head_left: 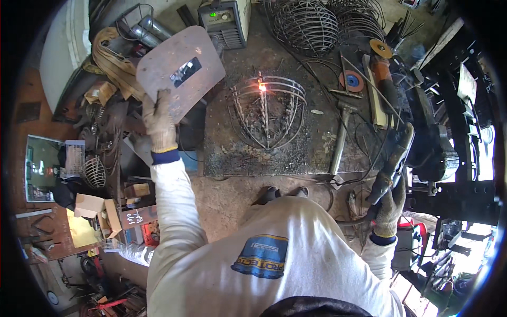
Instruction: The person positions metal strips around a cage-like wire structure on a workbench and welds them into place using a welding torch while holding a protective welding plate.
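My left hand (pixel 160 119), in a knit work glove, grips the lower edge of a flat brown hand-held welding shield (pixel 158 66) with a small dark window. The shield is raised to the left of the table. A half-round metal rod frame (pixel 268 113) lies on the table, its curved bars meeting near its close side. One joint at its far side glows orange-red. Off to the right, my gloved right hand (pixel 391 206) is closed round what looks like a dark welding electrode holder (pixel 393 164), well apart from the frame. Its fingers are partly hidden.
The scorched metal table (pixel 222 161) carries a hammer (pixel 343 132), an angle grinder (pixel 383 74) and a round wire cage (pixel 306 29). A welding machine (pixel 226 21) stands at the back. A vise (pixel 441 158) is at the right; cables trail near the table's right corner.
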The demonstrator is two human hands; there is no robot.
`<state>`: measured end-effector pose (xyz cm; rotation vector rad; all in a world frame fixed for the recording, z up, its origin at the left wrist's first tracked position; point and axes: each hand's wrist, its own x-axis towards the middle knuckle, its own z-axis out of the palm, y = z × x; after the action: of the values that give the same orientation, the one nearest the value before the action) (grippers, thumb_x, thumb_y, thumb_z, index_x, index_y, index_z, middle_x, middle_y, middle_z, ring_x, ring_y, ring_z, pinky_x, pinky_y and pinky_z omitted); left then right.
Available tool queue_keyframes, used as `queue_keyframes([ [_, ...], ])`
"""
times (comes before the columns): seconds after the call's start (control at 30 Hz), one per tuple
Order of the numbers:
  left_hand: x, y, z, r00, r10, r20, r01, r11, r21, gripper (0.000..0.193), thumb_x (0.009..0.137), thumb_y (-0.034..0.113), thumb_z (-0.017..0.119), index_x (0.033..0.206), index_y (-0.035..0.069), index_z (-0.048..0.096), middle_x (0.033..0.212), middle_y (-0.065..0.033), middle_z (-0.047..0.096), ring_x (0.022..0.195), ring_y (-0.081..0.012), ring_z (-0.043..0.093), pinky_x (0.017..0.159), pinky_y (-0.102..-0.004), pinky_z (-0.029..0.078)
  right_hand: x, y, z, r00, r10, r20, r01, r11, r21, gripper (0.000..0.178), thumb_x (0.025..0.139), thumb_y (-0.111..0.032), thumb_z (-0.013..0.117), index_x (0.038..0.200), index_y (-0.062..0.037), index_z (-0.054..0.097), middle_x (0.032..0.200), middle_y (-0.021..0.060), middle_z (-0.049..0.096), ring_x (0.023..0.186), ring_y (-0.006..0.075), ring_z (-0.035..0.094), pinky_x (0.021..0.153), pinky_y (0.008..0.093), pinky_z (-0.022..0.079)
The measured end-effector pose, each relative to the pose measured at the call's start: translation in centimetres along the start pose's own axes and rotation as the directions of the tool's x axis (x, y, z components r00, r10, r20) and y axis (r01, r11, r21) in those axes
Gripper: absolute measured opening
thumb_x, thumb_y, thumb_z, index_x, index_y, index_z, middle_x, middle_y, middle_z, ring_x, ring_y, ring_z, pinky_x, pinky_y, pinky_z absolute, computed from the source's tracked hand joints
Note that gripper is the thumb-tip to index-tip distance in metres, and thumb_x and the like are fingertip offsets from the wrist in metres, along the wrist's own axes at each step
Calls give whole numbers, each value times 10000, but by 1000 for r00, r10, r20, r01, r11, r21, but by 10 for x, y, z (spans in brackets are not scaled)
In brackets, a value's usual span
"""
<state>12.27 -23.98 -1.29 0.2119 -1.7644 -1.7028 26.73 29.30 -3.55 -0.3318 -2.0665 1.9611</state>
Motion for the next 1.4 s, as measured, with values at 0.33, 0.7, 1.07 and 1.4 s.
queue_keyframes([
  [0.33, 69, -63, 57, 958, 120, 259, -152, 983, 106, 286, 993, 237, 665, 1181, 22, 658, 1012, -23, 699, 856, -127, 621, 754, -302, 519, -30, 2, 29, 999, 26, -33, -23, 995, 102, 384, 975, -192, 669, 1277, 24, 573, 1130, 70, 655, 960, 140, 614, 854, 285, 506],
  [0.7, 124, -210, 145, 920, -25, 390, -35, 989, 145, 525, 970, 471, 639, 1207, 3, 651, 1101, -148, 724, 1006, -267, 665, 881, -393, 507, -89, 6, 102, 970, -91, -224, 71, 993, -96, 514, 967, -232, 676, 1388, 20, 522, 1153, 71, 668, 985, 155, 645, 825, 293, 532],
  [1.07, 120, -181, 179, 882, -181, 435, 11, 931, 366, 589, 920, 548, 628, 1254, 63, 624, 1170, -224, 708, 1144, -413, 654, 916, -447, 513, -134, 24, 116, 933, -116, -339, 72, 987, -140, 524, 970, -224, 673, 1411, -2, 497, 1074, 30, 652, 886, 110, 621, 743, 257, 507],
  [1.4, 138, -184, 161, 795, -371, 480, -215, 567, 795, 690, 865, 495, 714, 1348, 26, 563, 1346, -270, 618, 1258, -403, 606, 1043, -458, 508, -131, 18, 128, 945, -89, -315, 51, 991, -126, 507, 946, -221, 725, 1352, 15, 534, 1205, 88, 657, 1042, 166, 651, 893, 309, 529],
])
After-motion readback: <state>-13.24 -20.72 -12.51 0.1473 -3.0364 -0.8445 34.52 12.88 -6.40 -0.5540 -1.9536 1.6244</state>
